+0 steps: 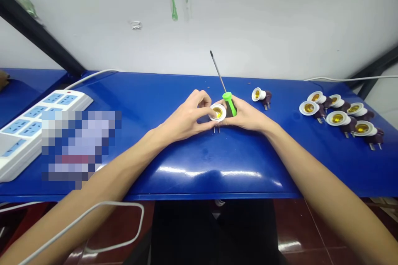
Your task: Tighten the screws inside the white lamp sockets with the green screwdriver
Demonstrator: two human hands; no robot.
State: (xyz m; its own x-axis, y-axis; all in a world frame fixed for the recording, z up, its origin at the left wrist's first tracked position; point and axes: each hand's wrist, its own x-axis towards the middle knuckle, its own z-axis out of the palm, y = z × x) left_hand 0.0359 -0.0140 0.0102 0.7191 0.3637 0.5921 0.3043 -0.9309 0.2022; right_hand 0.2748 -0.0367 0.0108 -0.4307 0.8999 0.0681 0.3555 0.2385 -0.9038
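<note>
Left hand (186, 116) on gold-lined socket (219, 112).

In from the lower left comes the long, bare left forearm (124, 167), slanting up to a nearly straight left wrist (158, 137). The bare right forearm (311, 165) mirrors it from the lower right! Here's the bare left hand (189, 116), thumb (205, 126) and index finger (202, 112) in a pinch, another finger curling above. Opposite, the bare right hand (247, 114) folds into a grip, fingers turned leftward, close by the left hand's. Below, the black-clothed legs (174, 232) sit apart.
</note>
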